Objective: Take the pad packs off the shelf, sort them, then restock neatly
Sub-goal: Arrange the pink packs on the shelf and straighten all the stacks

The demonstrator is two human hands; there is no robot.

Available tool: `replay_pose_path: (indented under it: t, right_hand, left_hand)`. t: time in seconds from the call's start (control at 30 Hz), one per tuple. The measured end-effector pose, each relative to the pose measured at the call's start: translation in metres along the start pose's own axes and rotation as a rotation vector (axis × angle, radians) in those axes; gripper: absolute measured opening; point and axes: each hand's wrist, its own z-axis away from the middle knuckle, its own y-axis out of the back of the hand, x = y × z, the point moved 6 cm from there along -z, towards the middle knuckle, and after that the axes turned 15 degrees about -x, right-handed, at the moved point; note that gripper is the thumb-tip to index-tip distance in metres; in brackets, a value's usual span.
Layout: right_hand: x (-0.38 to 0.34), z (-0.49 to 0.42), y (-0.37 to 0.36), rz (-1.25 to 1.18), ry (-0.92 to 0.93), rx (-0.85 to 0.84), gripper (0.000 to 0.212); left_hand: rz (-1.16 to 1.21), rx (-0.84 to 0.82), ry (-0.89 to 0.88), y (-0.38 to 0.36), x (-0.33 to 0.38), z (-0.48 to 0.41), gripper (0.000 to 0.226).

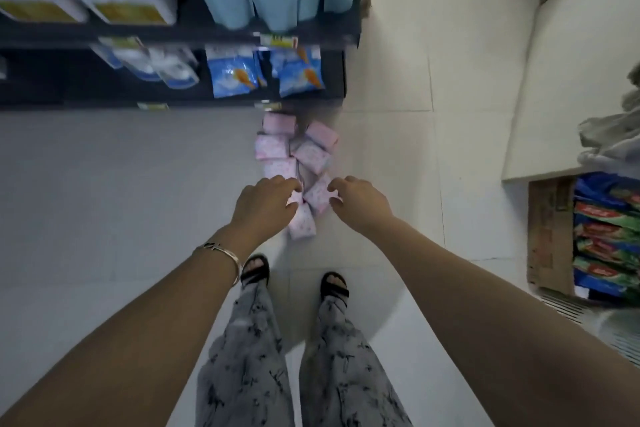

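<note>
The left hand, a bangle on its wrist, reaches down over the near end of the pad packs, fingers curled loosely; whether they already pinch a pack I cannot tell. The packs lie in a loose heap on the floor, just in front of the bottom shelf and ahead of the person's sandalled feet. They are small, soft, pale pink wrappers with a fine speckled print, some squared up, others tilted or overlapping. The right hand hovers beside the nearest tilted pack, fingers spread and empty as far as I can see. To sort well, I judge each hand should lift one pack by its edges, turn all faces one way and square them into even rows before restocking
</note>
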Motion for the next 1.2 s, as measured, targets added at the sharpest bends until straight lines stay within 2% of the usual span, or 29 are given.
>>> replay_pose_path:
  t: [0.1, 0.3, 0.47, 0.63, 0.77, 0.9, 1.0, 1.1, 1.2]
  right_hand:
    - [0.031, -0.029, -0.048, 0.02, -0.032, -0.074, 0.034]
    - [0.071, -0.105, -0.15, 0.079, -0.045, -0.234, 0.042]
    - [0.091, -0.184, -0.206, 0.139, -0.028, -0.238, 0.046]
    - [0.12, -0.263, -0.243, 0.225, -0.032, -0.169, 0.052]
    - [0.14, -0.315, -0.26, 0.389, -0.06, -0.143, 0.077]
    - [0.151, -0.351, -0.262, 0.554, -0.08, -0.151, 0.087]
    - [0.16, -0.368, -0.259, 0.564, -0.113, -0.118, 0.095]
    - [0.158, -0.377, -0.255, 0.58, -0.122, -0.065, 0.095]
    - [0.154, -0.38, -0.256, 0.582, -0.15, -0.002, 0.081]
  left_hand:
    - [0.025, -0.055, 0.04, -0.057, -0.011, -0.029, 0.032]
    - [-0.095, -0.222, 0.08, -0.168, -0.059, -0.09, 0.039]
    - [-0.171, -0.232, 0.058, -0.235, -0.092, -0.158, 0.043]
    - [0.1, -0.262, 0.164, -0.311, -0.122, -0.227, 0.057]
    - [0.219, -0.196, 0.26, -0.351, -0.131, -0.275, 0.072]
    - [0.446, -0.033, 0.403, -0.363, -0.132, -0.305, 0.09]
    - [0.536, 0.086, 0.486, -0.366, -0.137, -0.316, 0.092]
    - [0.602, 0.165, 0.529, -0.37, -0.144, -0.321, 0.087]
    - [0.679, 0.192, 0.42, -0.374, -0.149, -0.325, 0.075]
